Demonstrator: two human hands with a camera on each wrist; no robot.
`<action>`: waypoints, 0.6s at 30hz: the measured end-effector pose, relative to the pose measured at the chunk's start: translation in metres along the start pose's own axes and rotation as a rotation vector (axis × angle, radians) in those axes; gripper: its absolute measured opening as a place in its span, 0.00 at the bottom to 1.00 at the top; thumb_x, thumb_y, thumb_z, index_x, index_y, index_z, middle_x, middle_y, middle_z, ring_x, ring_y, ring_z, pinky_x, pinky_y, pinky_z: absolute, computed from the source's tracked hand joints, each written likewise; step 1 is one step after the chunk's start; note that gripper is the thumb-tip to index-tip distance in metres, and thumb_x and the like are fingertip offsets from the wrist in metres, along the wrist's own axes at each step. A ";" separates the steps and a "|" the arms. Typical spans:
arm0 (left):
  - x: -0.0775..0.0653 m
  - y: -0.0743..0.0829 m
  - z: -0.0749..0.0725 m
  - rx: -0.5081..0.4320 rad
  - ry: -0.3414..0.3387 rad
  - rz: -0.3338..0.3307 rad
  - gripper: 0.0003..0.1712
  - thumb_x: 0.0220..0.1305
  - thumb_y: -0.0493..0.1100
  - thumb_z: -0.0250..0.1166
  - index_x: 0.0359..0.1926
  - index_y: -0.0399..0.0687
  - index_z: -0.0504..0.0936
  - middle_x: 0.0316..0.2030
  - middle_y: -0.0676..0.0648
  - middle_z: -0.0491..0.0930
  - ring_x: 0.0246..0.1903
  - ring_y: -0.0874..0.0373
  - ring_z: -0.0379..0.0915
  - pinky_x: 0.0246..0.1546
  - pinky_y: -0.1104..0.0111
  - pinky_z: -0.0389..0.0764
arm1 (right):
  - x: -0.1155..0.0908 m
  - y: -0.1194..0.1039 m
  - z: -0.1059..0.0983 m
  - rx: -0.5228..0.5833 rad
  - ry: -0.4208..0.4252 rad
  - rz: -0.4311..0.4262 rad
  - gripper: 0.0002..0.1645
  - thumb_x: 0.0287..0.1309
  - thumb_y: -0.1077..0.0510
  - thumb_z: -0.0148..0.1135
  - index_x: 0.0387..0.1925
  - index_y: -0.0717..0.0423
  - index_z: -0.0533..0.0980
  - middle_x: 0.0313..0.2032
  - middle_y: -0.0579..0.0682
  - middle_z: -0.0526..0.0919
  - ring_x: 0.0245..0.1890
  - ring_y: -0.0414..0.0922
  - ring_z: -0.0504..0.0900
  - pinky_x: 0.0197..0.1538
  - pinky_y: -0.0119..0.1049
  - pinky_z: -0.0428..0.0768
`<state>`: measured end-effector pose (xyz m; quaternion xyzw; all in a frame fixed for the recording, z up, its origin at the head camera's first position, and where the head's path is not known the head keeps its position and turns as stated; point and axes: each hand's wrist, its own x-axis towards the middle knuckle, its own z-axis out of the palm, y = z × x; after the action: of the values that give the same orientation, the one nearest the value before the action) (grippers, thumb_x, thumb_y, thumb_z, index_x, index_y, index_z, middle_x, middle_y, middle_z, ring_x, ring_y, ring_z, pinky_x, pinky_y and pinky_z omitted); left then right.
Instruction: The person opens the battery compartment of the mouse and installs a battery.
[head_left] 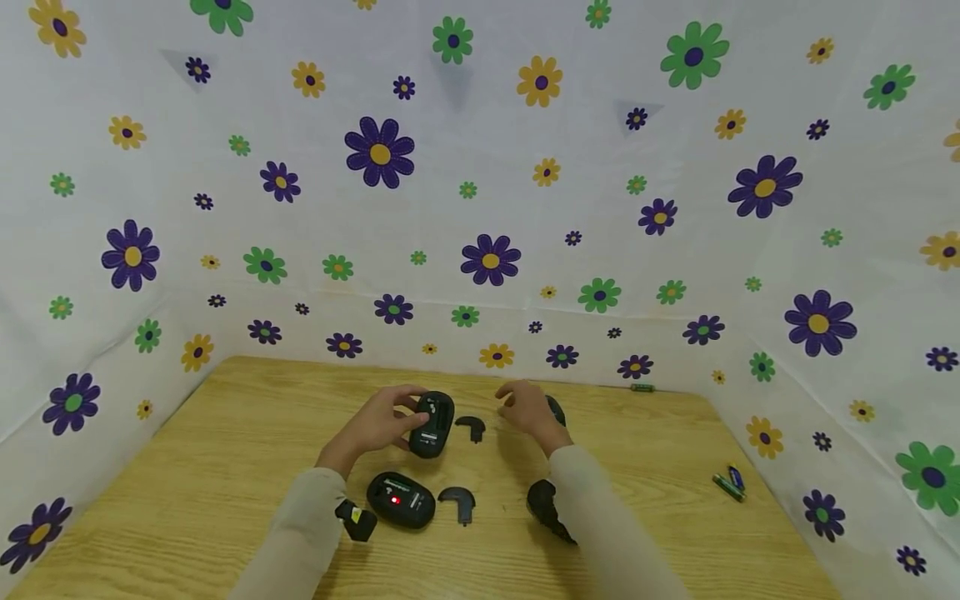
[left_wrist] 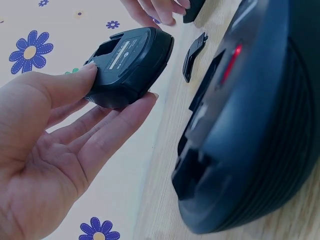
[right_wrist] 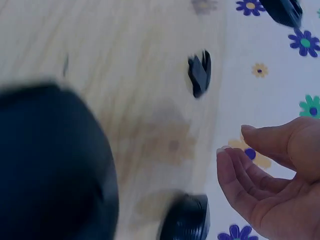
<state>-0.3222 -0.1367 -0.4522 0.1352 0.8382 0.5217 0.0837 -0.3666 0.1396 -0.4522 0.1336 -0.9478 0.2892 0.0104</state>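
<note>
My left hand (head_left: 382, 421) grips a black computer mouse (head_left: 432, 440) between thumb and fingers, its labelled underside facing up. In the left wrist view a dark slot shows open in that held mouse (left_wrist: 127, 57). My right hand (head_left: 531, 410) hovers over the table with loosely bent fingers; the right wrist view shows nothing between thumb and fingertips (right_wrist: 225, 162). Below the left hand, a second mouse (head_left: 408, 508) lies upside down with a red light on. A curved black cover (head_left: 472, 427) lies between the hands, and another cover (head_left: 459, 500) lies nearer me.
Behind the right hand sits another dark mouse (head_left: 555, 408), partly hidden. A dark rounded object (head_left: 543, 504) lies by the right sleeve. A green battery (head_left: 642, 387) is at the table's back edge; a green battery (head_left: 727, 487) and a blue battery (head_left: 736, 476) lie at right.
</note>
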 end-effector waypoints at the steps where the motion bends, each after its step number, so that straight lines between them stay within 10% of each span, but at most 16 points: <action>1: 0.000 0.000 0.000 0.003 0.000 0.001 0.28 0.74 0.36 0.63 0.72 0.41 0.71 0.58 0.32 0.78 0.50 0.44 0.85 0.33 0.60 0.92 | 0.000 0.004 -0.005 -0.003 0.010 -0.001 0.15 0.65 0.66 0.66 0.52 0.63 0.83 0.46 0.63 0.87 0.46 0.58 0.86 0.47 0.50 0.88; 18: -0.003 -0.009 -0.007 -0.010 -0.006 0.020 0.29 0.74 0.37 0.63 0.72 0.40 0.70 0.58 0.32 0.78 0.50 0.45 0.85 0.33 0.59 0.92 | -0.006 0.115 -0.085 -0.164 0.117 0.031 0.17 0.65 0.68 0.62 0.53 0.73 0.79 0.52 0.74 0.82 0.53 0.69 0.82 0.57 0.63 0.83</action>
<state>-0.3228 -0.1477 -0.4575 0.1447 0.8340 0.5261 0.0816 -0.3952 0.2799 -0.4447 0.1003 -0.9680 0.2182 0.0721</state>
